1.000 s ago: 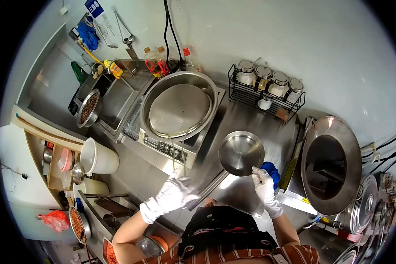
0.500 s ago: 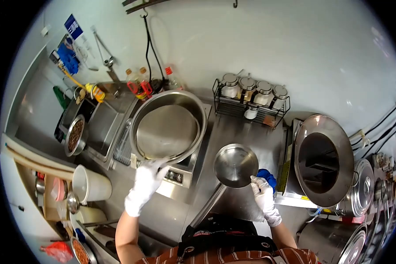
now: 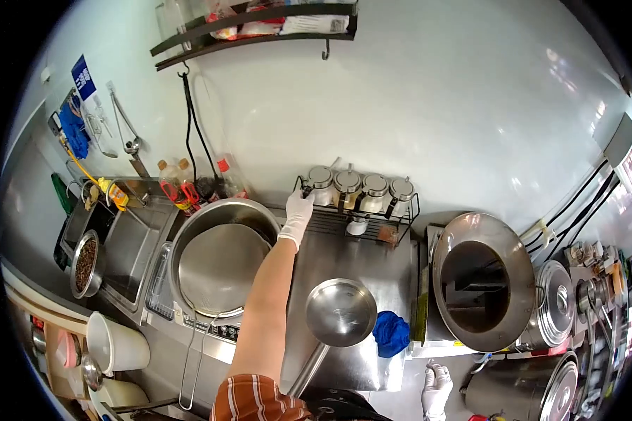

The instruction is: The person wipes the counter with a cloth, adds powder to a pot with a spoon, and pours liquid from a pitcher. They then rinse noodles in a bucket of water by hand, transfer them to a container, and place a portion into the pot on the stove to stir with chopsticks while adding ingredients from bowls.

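My left hand [image 3: 300, 210], in a white glove, reaches to the rack at the wall. Its fingers are closed at the dark handle of the leftmost glass seasoning jar [image 3: 321, 184], which stands in the black wire rack [image 3: 324, 223]. My right hand [image 3: 437, 388], also gloved, hangs low at the counter's front edge, fingers loosely bent and apart, with nothing in it. Between them a long-handled steel pan [image 3: 341, 313] rests on the counter. Beside it lies a crumpled blue cloth [image 3: 391, 334].
At left, a large steel basin [image 3: 277, 223] stands on a cooker, holding a round metal piece [image 3: 221, 266]; a long wire handle [image 3: 198, 361] projects forward. A wok [image 3: 519, 242] of dark liquid stands right. Oil bottles [image 3: 172, 184], a sink [image 3: 130, 238] and a white bucket [image 3: 98, 337] are further left.
My left hand has moved from the basin's front rim up and right to the seasoning jar. My right hand has left the pan's rim and dropped lower right. The view has shifted.
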`<control>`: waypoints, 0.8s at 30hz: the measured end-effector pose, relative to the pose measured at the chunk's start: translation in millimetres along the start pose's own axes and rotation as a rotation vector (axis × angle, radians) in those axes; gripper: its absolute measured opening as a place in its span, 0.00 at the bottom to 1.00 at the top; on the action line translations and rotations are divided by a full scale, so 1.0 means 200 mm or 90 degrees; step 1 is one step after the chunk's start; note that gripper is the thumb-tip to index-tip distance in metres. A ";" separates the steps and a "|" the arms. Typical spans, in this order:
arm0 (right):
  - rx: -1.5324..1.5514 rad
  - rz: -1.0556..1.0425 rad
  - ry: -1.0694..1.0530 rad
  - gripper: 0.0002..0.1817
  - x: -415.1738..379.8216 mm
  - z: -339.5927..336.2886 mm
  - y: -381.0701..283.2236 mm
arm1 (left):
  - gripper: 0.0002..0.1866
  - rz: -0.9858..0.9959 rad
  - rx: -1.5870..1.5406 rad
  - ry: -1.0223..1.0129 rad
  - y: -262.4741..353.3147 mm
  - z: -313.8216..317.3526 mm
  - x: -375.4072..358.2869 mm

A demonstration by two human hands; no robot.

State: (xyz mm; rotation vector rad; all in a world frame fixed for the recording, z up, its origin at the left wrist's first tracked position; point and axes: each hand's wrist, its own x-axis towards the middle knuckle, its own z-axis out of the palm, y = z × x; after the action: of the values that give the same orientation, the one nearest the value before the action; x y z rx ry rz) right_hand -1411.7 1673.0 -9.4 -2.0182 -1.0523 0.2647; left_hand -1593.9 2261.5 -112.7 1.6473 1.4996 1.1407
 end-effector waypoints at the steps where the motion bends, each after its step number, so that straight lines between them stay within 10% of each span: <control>1: -0.007 0.027 0.002 0.10 -0.02 0.00 0.04 | 0.12 -0.049 -0.151 -0.031 0.15 -0.05 -0.08; 7: -0.016 0.065 -0.025 0.09 -0.06 0.02 0.06 | 0.05 -0.151 -0.420 -0.134 0.36 -0.18 -0.15; 24: 0.071 -0.246 -0.065 0.12 0.37 0.08 -0.30 | 0.21 -0.180 -0.401 -0.100 0.95 -0.65 -0.67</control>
State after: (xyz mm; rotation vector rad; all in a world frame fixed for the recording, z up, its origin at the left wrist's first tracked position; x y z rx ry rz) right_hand -1409.8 1756.8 38.1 -1.6754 -1.4313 0.2179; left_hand -1624.8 2087.2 87.5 1.0319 1.0765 1.1402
